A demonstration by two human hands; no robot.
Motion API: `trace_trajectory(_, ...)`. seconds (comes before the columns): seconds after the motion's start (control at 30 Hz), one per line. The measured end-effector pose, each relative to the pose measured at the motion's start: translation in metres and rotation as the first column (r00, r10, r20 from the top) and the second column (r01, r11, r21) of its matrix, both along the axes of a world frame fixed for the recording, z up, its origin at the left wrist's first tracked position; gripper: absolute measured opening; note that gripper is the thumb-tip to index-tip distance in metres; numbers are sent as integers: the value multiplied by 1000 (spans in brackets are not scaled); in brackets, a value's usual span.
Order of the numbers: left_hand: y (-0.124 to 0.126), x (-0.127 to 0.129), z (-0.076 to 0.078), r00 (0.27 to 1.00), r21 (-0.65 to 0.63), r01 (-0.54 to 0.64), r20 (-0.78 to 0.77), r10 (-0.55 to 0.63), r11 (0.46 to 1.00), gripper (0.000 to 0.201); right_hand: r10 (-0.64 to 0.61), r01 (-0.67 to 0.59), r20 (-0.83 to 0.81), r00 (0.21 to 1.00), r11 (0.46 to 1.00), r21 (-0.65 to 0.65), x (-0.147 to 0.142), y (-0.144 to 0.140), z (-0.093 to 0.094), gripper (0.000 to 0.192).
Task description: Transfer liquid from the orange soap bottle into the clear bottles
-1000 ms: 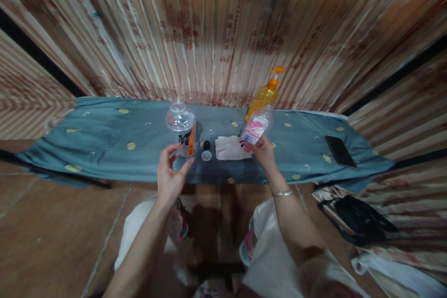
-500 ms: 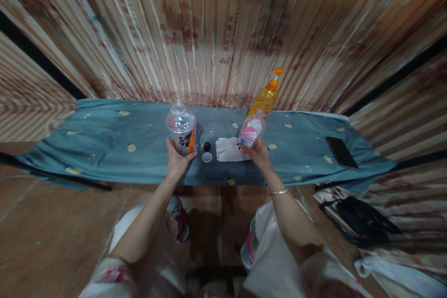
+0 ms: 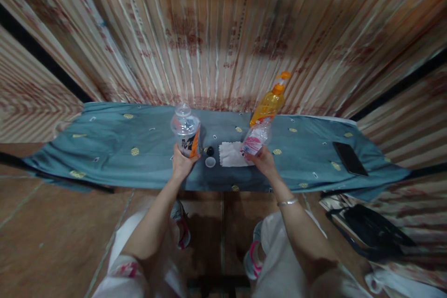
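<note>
Clear bottle stands left of the cloth, its lower part grasped by the left hand. Cap and lid lie just left of the cloth. At its right end the right hand grips the pink bottle, tilted; behind is the pump bottle.

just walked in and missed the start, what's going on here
A person at a table has the left hand around the wide bottle and holds the pink bottle in the right hand, by the cloth. A black cap and a pale cap lie between the wide bottle and the cloth. The pump bottle stands behind the pink bottle; a phone lies to the right.
</note>
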State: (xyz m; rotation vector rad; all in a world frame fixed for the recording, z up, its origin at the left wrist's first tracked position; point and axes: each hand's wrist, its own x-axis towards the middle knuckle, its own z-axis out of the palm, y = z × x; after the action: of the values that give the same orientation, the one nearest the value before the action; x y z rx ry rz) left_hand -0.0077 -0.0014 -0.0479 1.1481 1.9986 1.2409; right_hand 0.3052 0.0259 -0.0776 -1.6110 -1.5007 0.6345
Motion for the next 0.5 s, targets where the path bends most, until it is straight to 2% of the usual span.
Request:
trace_trajectory(0.13,0,-4,3,1000,55,4,26,-6,998,80,-27,25,-31,999,998,-57,-2,-2,8,50)
trace_trajectory(0.27,-5,-10,14,997,158,32,59,-41,987,81,-34,29,-61,998,997,-73,-4,-3,14,51)
trace_trajectory(0.37,-11,-14,24,989,210,66,113,-92,975,85,-41,36,-79,996,997,-72,-5,-4,14,50)
trace_trajectory(0.5,-18,-13,34,964,280,104,208,-166,954,80,-48,42,-124,991,998,-48,-7,-4,15,48)
